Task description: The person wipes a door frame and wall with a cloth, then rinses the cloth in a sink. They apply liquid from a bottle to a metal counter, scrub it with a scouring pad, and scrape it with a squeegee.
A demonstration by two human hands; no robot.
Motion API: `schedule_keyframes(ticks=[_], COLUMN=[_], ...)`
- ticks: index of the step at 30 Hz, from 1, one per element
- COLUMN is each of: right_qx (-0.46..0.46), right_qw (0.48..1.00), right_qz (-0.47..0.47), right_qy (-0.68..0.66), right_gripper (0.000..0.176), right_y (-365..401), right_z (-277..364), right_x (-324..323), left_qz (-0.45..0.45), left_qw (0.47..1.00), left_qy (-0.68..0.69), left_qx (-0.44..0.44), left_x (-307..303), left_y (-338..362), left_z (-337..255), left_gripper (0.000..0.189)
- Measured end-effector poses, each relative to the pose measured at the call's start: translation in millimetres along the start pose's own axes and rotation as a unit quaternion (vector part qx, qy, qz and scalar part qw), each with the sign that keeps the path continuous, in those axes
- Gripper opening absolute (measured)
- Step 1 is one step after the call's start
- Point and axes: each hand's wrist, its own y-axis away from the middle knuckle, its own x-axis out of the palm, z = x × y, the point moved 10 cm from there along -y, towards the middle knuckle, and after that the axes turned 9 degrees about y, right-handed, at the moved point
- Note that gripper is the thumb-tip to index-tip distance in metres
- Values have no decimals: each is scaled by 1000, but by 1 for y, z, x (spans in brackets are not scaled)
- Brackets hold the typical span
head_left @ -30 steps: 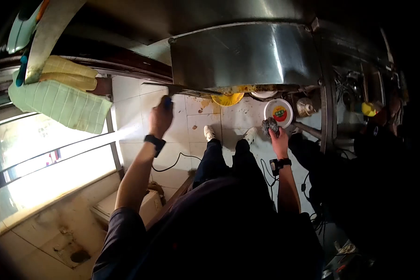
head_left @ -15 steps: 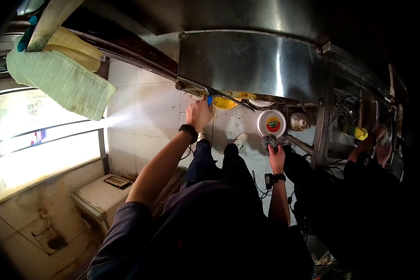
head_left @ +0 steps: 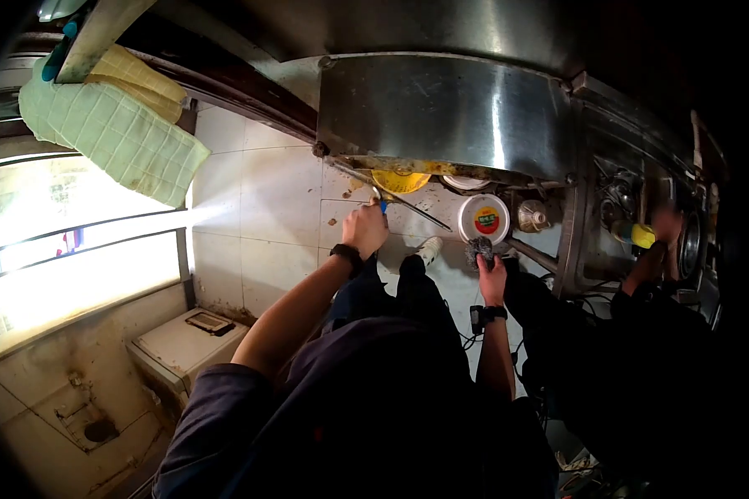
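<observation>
My left hand [head_left: 364,229] is closed around a small blue-handled tool [head_left: 383,205], whose pale tip points up toward the lower edge of the steel panel [head_left: 445,116]. Below and to the right, my right hand [head_left: 491,281] grips a grey scouring pad [head_left: 479,247]. The pad overlaps the near rim of a round white tub [head_left: 484,218] with a red and green label. A yellow basket [head_left: 401,180] shows under the panel's stained edge, above a thin dark bar [head_left: 420,213].
At the right, a co-worker's hand [head_left: 666,224] is beside a yellow-topped bottle [head_left: 641,235]. A plastic jug [head_left: 533,216] stands near the tub. Green quilted cloth [head_left: 116,129] hangs at the upper left, and a white box [head_left: 187,345] sits at the lower left.
My left hand has drawn back from the panel's edge, down and slightly right, with the blue-handled tool. My right hand has barely moved. The co-worker's hand has shifted up beside the yellow-topped bottle.
</observation>
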Motion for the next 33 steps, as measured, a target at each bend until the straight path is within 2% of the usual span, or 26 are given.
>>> schedule_keyframes(ticks=[4,8,10,11,14,16,18,20,22,25,27,28,29,30,31,33], right_qx=[-15,-11,-28,-23,-20,-48,-39,-30,-7,8,21,31,-2,15,22,58], right_qw=[998,999,997,997,999,995,991,992,993,998,994,993,993,993,991,990], right_qz=[-54,-34,-71,-74,-33,-81,-94,-74,-58,-46,-43,-35,-91,-87,-88,-73], right_qy=[-17,0,-2,-2,-21,-45,-89,-99,-100,-47,-97,-107,-80,-81,-96,-101], right_gripper=[69,64,60,60,65,49,45,44,47,50,43,41,34,34,34,35], right_y=[1,1,0,-2,-10,4,17,21,28,39,47,52,56,59,62,63], right_z=[-1,2,-8,-19,-37,-16,0,-12,-27,-35,-33,-31,-30,-34,-37,-47], right_x=[-8,-15,-12,-6,12,-3,-17,-6,3,9,4,1,-6,-5,-6,-3], left_qz=[6,2,-25,-22,1,-107,22,48,53,64,59,60,51,43,73,87], left_qw=[1000,999,994,994,982,922,939,920,895,877,869,867,862,857,866,853], left_qy=[19,-12,-17,-17,-54,-26,-91,-86,-93,-120,-119,-115,-119,-124,-148,-147], left_qx=[-2,32,104,108,179,371,330,379,433,460,476,481,490,498,473,494], left_x=[17,-7,-24,-30,-31,-38,-26,-13,3,38,53,62,68,64,67,76], left_y=[12,24,23,19,-15,-28,-57,-78,-101,-141,-163,-174,-183,-180,-183,-189], left_z=[21,-10,-43,-56,-97,-146,-192,-241,-291,-350,-382,-390,-400,-410,-413,-415], left_gripper=[32,45,48,48,46,43,41,40,37,33,35,35,37,39,42,42])
